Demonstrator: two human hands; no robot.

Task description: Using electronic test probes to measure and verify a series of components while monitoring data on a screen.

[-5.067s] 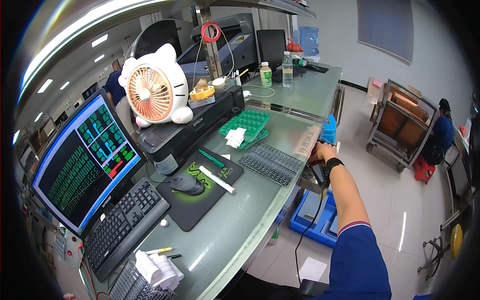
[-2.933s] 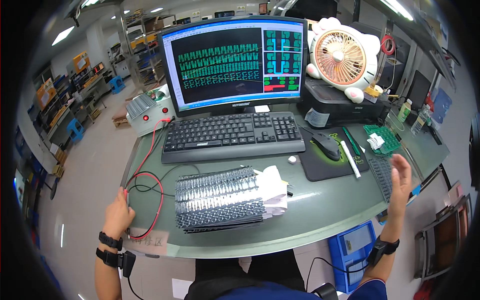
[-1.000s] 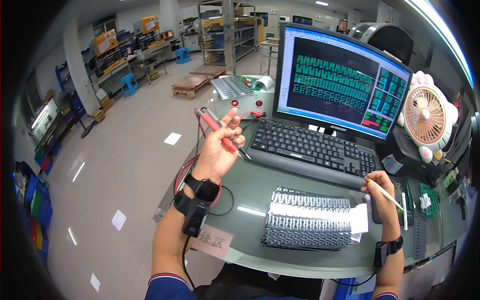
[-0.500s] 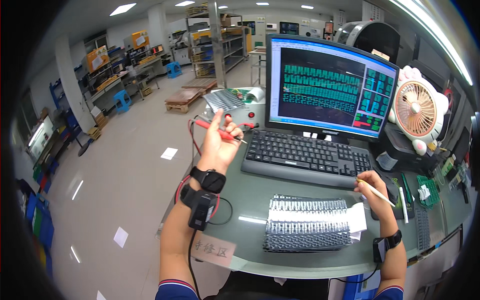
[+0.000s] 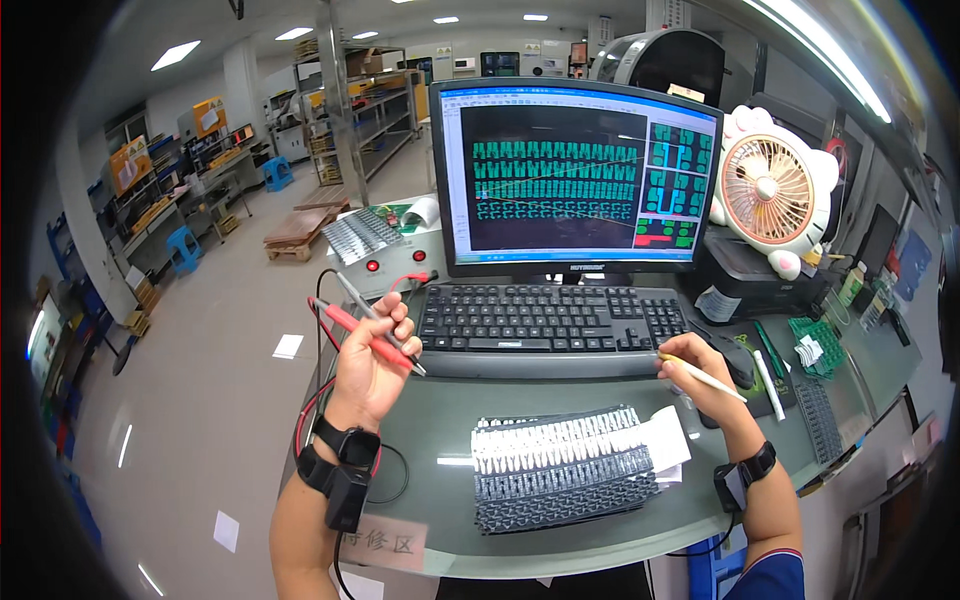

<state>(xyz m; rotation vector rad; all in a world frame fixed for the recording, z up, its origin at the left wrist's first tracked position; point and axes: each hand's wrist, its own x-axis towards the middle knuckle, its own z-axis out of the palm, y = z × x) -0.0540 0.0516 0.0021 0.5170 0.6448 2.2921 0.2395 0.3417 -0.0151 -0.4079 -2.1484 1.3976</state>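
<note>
My left hand [image 5: 372, 362], palm partly up, is raised just left of the keyboard [image 5: 540, 325]. Its fingers close round a red test probe [image 5: 342, 318] and a thin grey probe-like tool [image 5: 354, 295]; a metal tip juts out toward the keyboard. My right hand [image 5: 703, 376] pinches a slim white pen-like stick [image 5: 712, 382] by the keyboard's front right corner. Between my forearms lies a stack of dark circuit-board panels [image 5: 565, 490] with silvery rows. White paper [image 5: 672, 450] sticks out at the stack's right side.
Behind the keyboard stands a monitor [image 5: 555, 180] with green board patterns. A metal box [image 5: 390, 262] with red sockets bears another panel [image 5: 362, 236]. At right are a mouse [image 5: 738, 366], a white marker [image 5: 769, 386], a black printer [image 5: 755, 280] and a fan [image 5: 768, 190]. Red and black leads hang at the table's left.
My view has swung to the right. My left hand has drawn back from beside the panel on the box, toward me, still holding the probe. My right hand keeps the white stick near the keyboard.
</note>
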